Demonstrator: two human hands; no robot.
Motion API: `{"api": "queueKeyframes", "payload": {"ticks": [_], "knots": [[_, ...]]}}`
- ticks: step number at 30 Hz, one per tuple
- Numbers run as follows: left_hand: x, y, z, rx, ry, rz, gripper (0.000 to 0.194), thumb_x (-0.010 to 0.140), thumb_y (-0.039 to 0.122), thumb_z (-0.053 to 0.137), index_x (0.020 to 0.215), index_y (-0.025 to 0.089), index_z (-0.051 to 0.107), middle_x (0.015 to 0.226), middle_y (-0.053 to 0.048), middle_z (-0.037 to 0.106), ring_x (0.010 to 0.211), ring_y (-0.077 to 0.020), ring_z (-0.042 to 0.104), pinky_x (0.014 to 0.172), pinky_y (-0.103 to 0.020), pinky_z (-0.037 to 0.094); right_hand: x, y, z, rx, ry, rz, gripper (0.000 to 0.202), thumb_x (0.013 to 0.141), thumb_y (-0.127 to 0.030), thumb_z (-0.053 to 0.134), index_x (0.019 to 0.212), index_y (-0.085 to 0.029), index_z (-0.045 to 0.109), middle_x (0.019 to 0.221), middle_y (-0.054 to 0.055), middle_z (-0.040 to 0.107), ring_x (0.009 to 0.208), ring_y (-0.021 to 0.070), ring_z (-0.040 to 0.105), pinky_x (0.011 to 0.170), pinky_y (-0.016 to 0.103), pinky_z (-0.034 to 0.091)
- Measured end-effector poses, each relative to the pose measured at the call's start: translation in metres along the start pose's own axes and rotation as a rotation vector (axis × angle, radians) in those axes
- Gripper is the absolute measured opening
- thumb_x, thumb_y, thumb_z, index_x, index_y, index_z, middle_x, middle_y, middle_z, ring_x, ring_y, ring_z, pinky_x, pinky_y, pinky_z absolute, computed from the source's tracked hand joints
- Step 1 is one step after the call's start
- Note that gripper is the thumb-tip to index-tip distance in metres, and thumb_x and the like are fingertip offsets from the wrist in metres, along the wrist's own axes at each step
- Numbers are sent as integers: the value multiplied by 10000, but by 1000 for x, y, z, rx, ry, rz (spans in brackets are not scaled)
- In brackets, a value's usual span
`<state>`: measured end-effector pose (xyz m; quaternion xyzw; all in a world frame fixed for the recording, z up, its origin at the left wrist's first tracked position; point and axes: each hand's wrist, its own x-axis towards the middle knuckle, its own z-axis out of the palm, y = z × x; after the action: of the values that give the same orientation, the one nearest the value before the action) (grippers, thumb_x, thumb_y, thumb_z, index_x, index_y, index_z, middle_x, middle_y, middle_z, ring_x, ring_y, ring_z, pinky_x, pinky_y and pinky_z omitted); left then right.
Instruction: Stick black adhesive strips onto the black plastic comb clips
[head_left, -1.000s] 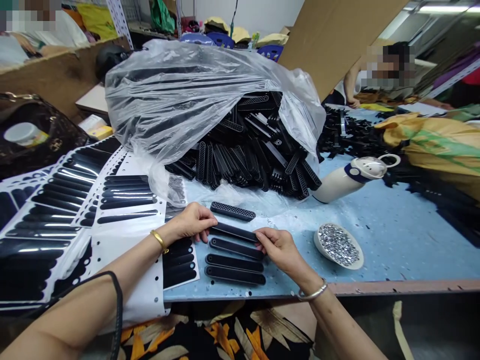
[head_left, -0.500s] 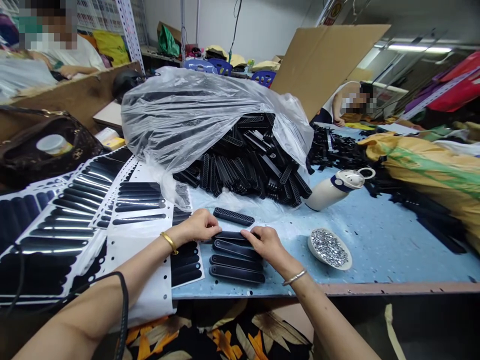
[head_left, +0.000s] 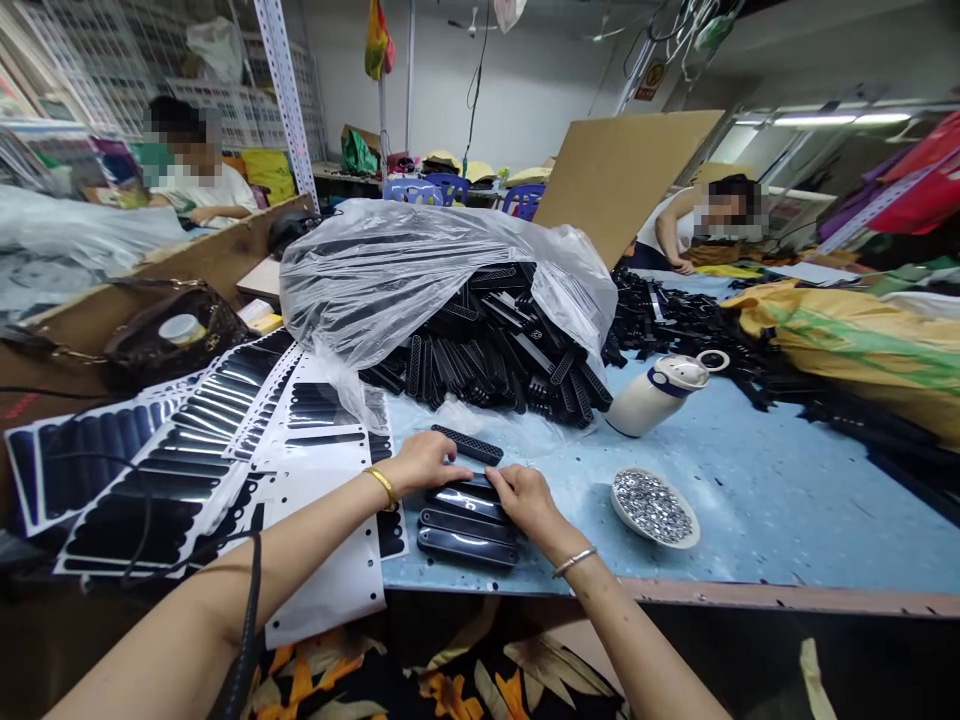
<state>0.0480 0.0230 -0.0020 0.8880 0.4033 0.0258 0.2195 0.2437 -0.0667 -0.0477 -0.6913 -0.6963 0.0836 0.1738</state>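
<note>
Several long black folding combs with smooth, rounded handles lie in a short stack of rows at the table's front; one handle (head_left: 466, 547) is nearest me. My left hand (head_left: 421, 464) has its fingers curled at the left end of the farthest handle (head_left: 475, 480), thumb stretched along it. At that handle's right end, my right hand (head_left: 528, 506) pinches with thumb and forefinger. Just beyond my fingers lies one comb with its patterned side up (head_left: 468, 445). Printed sheets of glossy black strip stickers (head_left: 379, 545) lie beside and under my left forearm.
A clear plastic bag (head_left: 360, 262) spills a heap of black combs (head_left: 487, 350). To the right are a tilted white bottle (head_left: 646, 398) and a bowl of small shiny metal pieces (head_left: 652, 508). A handbag (head_left: 180, 330) sits at left. Two people work farther back.
The view has tipped upward, so the scene sits lower. My left hand has shifted right over the farthest handle, its thumb now reaching along it. My right hand stays at the right end.
</note>
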Motion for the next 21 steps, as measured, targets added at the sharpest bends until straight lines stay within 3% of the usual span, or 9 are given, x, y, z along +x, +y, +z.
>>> {"api": "queueKeyframes", "payload": {"ticks": [7,12,16,18,21], "knots": [[-37,-32,-16,-16,120,-109,436,801,558,643,1045,204,710,930,-98,721,939,-273,653,750,-291,447,3,0,-3,-15,-25,-24,554,959,-426,365,511,-198,598,547,53,642,531,151,547,568,270,337],[-89,-59,-34,-124,302,-157,416,867,522,574,1057,175,703,858,-84,722,798,-220,658,718,-276,450,-5,0,-15,-78,-44,-54,577,951,-449,357,456,-216,542,491,46,596,503,163,534,552,282,337],[-139,-84,-32,-77,460,-185,483,786,509,677,1125,164,687,1088,-136,711,1015,-291,644,957,-386,431,-9,3,-32,-139,5,-48,499,939,-421,366,548,-221,605,559,59,624,544,189,577,556,292,363],[-162,-93,-23,13,419,-190,667,665,558,766,1201,178,655,1262,-164,639,1188,-383,551,1071,-516,329,-7,1,-39,-155,58,-48,459,942,-393,350,654,-208,656,661,89,666,623,213,619,597,307,400],[-189,-94,-5,68,258,-111,852,570,652,786,1262,185,619,1415,-185,514,1340,-485,367,1090,-632,249,-1,-20,-40,-139,109,-102,411,932,-376,372,739,-187,682,753,114,688,696,232,645,638,328,441]]}}
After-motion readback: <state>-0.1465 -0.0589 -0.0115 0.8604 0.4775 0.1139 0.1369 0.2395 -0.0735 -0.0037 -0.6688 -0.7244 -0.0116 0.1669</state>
